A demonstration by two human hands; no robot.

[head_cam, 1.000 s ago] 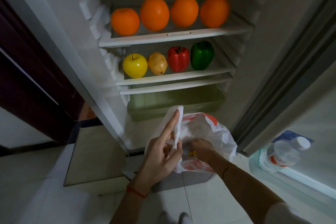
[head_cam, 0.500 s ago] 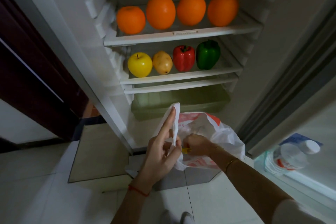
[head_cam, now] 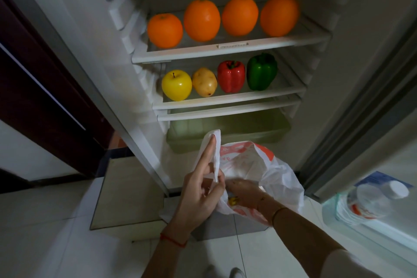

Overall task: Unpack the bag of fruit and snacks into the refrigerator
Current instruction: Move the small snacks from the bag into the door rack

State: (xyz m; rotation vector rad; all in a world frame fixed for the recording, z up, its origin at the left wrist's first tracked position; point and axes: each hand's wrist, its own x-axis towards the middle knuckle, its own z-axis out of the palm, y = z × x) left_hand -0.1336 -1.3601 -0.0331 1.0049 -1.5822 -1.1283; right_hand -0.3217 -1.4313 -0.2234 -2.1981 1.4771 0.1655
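A white and orange plastic bag [head_cam: 266,171] hangs in front of the open refrigerator. My left hand [head_cam: 200,192] pinches the bag's handle, with the index finger pointing up. Inside the bag's mouth, my right hand [head_cam: 246,192] is curled around a small yellow item [head_cam: 233,200] that is mostly hidden. Several oranges [head_cam: 202,20] sit on the upper shelf [head_cam: 228,48]. On the shelf below lie a yellow apple [head_cam: 176,85], a potato [head_cam: 204,82], a red pepper [head_cam: 231,77] and a green pepper [head_cam: 261,71].
A pale green crisper drawer [head_cam: 237,128] sits under the lowest shelf. The open fridge door at right carries a water bottle [head_cam: 372,201] in its rack. A dark wooden door [head_cam: 33,88] stands at left. The floor is white tile.
My right hand has drawn back a little toward the bag's near edge, still inside it. The view has shifted slightly; my left hand keeps its hold on the handle.
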